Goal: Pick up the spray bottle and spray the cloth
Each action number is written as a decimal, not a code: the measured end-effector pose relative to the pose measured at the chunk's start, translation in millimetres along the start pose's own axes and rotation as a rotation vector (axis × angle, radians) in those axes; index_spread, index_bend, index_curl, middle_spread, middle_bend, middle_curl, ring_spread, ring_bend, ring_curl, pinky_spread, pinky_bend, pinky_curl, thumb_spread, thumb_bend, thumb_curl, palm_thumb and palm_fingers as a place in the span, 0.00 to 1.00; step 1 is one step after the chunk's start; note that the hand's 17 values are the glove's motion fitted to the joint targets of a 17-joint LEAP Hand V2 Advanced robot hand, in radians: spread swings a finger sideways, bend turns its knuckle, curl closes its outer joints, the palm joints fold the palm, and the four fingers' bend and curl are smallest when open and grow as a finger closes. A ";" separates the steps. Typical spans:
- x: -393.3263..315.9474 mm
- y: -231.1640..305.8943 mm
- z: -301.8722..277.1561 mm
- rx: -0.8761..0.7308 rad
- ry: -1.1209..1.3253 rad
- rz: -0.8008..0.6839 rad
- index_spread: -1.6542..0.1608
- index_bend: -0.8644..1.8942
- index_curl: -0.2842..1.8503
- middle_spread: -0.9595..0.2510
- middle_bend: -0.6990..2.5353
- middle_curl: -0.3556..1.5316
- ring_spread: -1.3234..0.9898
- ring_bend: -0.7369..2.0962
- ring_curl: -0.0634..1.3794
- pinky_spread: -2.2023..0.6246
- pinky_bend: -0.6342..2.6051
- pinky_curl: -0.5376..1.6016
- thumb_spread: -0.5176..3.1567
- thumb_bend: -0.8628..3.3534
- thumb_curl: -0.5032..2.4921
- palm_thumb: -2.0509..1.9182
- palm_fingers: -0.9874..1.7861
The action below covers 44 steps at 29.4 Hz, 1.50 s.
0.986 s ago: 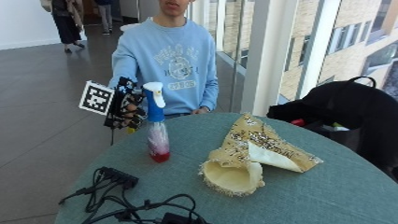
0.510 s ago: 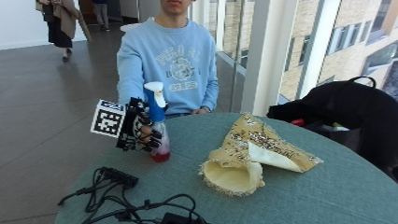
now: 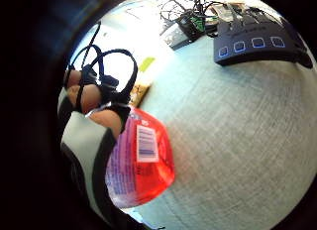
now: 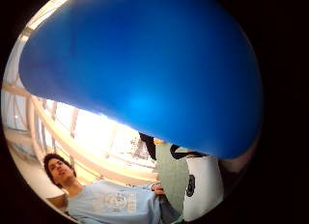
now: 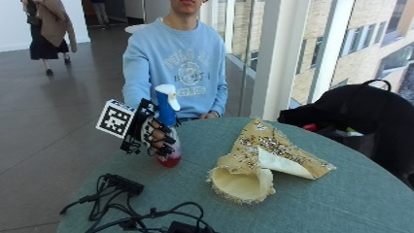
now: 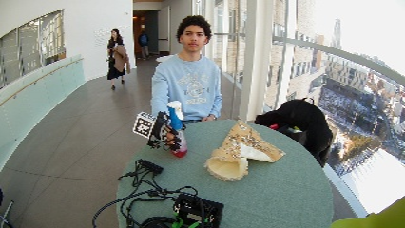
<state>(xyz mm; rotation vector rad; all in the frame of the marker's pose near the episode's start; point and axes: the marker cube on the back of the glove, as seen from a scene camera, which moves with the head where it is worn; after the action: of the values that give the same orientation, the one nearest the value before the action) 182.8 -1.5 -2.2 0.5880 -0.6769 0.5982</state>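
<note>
Grasp step: the gloved right hand (image 5: 154, 135) has closed on the spray bottle (image 5: 167, 125), left of centre in the outside view.

Its fingers (image 5: 165, 141) curl round the bottle's body, which stands on the table (image 5: 336, 194). Next, probably: lift, aim at the cloth (image 5: 262, 160) lying well apart toward the right, and squeeze the trigger.

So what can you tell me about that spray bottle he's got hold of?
The spray bottle stands upright near the edge of the round green table, its base apparently still on the surface. It has a white trigger head, a blue neck and a clear plastic body holding red liquid, with a barcode label. The gloved right hand holds it, fingers curled round the neck. The cloth lies apart from it.
</note>
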 end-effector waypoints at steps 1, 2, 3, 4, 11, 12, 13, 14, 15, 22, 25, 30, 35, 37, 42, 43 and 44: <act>-3.1 0.0 -0.6 -0.015 0.007 -0.007 0.74 0.37 0.23 0.71 0.31 0.39 0.56 0.45 0.29 0.83 0.33 0.42 0.38 0.23 0.31 0.74 0.70; -7.0 -0.9 -1.2 -0.028 0.013 -0.015 0.74 0.37 0.23 0.71 0.31 0.39 0.56 0.45 0.29 0.83 0.33 0.42 0.37 0.23 0.32 0.74 0.71; -11.4 -2.7 -1.8 -0.037 0.018 -0.025 0.75 0.37 0.24 0.71 0.31 0.39 0.56 0.45 0.29 0.82 0.33 0.42 0.37 0.22 0.32 0.74 0.71; -16.0 -5.0 -2.3 -0.047 0.023 -0.039 0.75 0.36 0.24 0.71 0.31 0.39 0.56 0.45 0.29 0.82 0.33 0.42 0.37 0.22 0.32 0.75 0.71; -57.2 -34.3 -0.2 -0.249 0.194 -0.095 0.76 0.35 0.24 0.71 0.30 0.39 0.56 0.46 0.30 0.81 0.32 0.42 0.35 0.21 0.34 0.75 0.73; -62.9 -39.7 1.9 -0.290 0.231 -0.098 0.76 0.35 0.24 0.71 0.30 0.40 0.56 0.46 0.30 0.80 0.32 0.42 0.35 0.21 0.34 0.75 0.74; -68.1 -45.5 4.3 -0.333 0.266 -0.104 0.77 0.35 0.24 0.71 0.30 0.40 0.56 0.46 0.30 0.80 0.32 0.42 0.35 0.21 0.34 0.75 0.74; -72.7 -51.4 7.2 -0.376 0.299 -0.112 0.77 0.34 0.24 0.71 0.30 0.40 0.56 0.46 0.30 0.80 0.32 0.42 0.34 0.21 0.34 0.75 0.74; -76.9 -56.9 10.6 -0.419 0.329 -0.119 0.77 0.34 0.24 0.71 0.30 0.40 0.56 0.46 0.30 0.80 0.32 0.42 0.34 0.21 0.35 0.75 0.74; -92.7 -80.7 42.2 -0.639 0.513 -0.096 0.77 0.34 0.24 0.72 0.30 0.41 0.56 0.47 0.30 0.80 0.32 0.42 0.33 0.20 0.36 0.76 0.75; -96.0 -90.0 54.1 -0.708 0.588 -0.063 0.77 0.34 0.24 0.72 0.30 0.41 0.56 0.47 0.30 0.80 0.32 0.42 0.33 0.20 0.36 0.76 0.75; -99.3 -98.8 71.3 -0.784 0.661 -0.035 0.78 0.34 0.23 0.72 0.30 0.41 0.56 0.47 0.30 0.79 0.32 0.42 0.33 0.20 0.37 0.75 0.75; -96.9 -95.3 85.3 -0.844 0.698 -0.016 0.78 0.34 0.23 0.72 0.30 0.41 0.56 0.47 0.30 0.79 0.32 0.42 0.33 0.20 0.37 0.75 0.75; -95.0 -94.3 88.9 -0.864 0.714 -0.005 0.78 0.34 0.23 0.72 0.30 0.41 0.56 0.47 0.30 0.79 0.32 0.42 0.32 0.20 0.38 0.75 0.75; -91.4 -94.9 91.8 -0.885 0.750 0.011 0.78 0.34 0.23 0.72 0.30 0.42 0.56 0.47 0.30 0.79 0.32 0.42 0.32 0.20 0.38 0.75 0.75; -90.9 -95.3 91.6 -0.887 0.756 0.013 0.78 0.34 0.23 0.73 0.30 0.42 0.56 0.47 0.30 0.79 0.32 0.42 0.32 0.20 0.38 0.75 0.75; -90.6 -95.7 91.2 -0.890 0.761 0.016 0.78 0.34 0.23 0.73 0.30 0.42 0.56 0.47 0.30 0.79 0.32 0.42 0.32 0.20 0.38 0.75 0.75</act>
<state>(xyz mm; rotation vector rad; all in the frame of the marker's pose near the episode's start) 153.9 -155.2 -37.3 -0.4722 -0.1672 0.4254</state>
